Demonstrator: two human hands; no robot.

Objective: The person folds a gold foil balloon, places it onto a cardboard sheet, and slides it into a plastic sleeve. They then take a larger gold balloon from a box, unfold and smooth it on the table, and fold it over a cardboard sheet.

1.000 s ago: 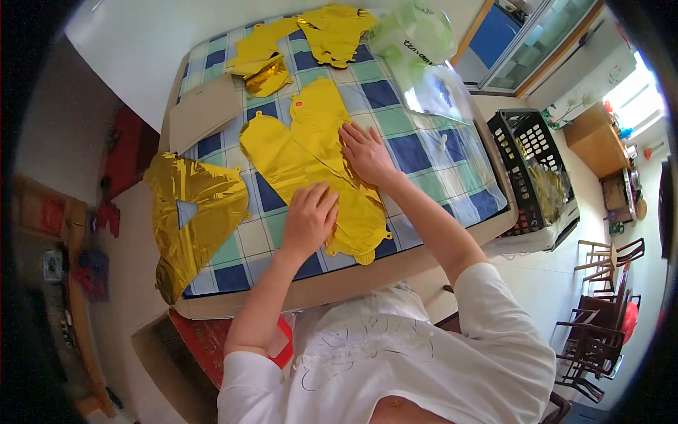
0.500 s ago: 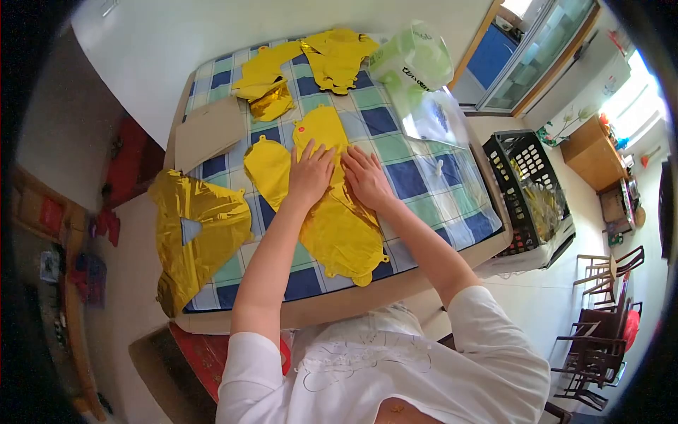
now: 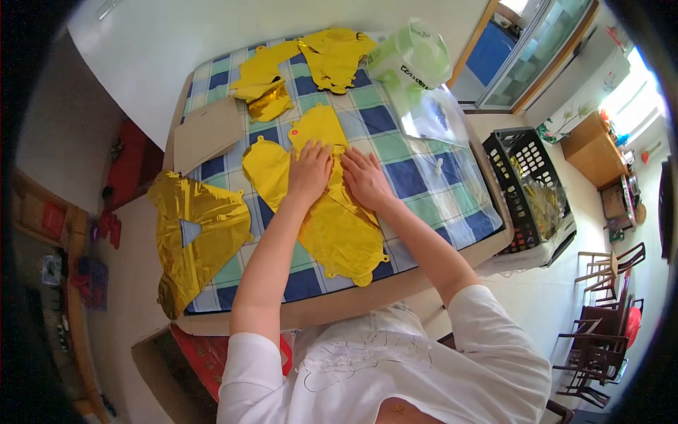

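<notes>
A flat, deflated gold foil balloon point(image 3: 344, 240) lies across the middle of the checked cloth point(image 3: 402, 152), with a small red mark near its far end. My left hand point(image 3: 311, 172) rests palm down on it, fingers stretched out. Just to the right, my right hand point(image 3: 365, 178) presses flat on its right edge, fingers extended. Both hands hold nothing. Another gold foil balloon point(image 3: 201, 226) hangs over the left edge of the table. More folded gold foil balloons point(image 3: 332, 60) lie at the far side.
A cardboard piece point(image 3: 208, 134) lies at the left of the cloth. At the far right stand a green and white plastic bag point(image 3: 417, 60) and clear plastic wrap point(image 3: 434, 116). Beside the table is a black crate point(image 3: 519, 191) holding plastic-wrapped items. Wooden chairs point(image 3: 593, 353) stand farther right.
Both hands stay flat on the gold foil balloon with barely any movement. The view has shifted very slightly.
</notes>
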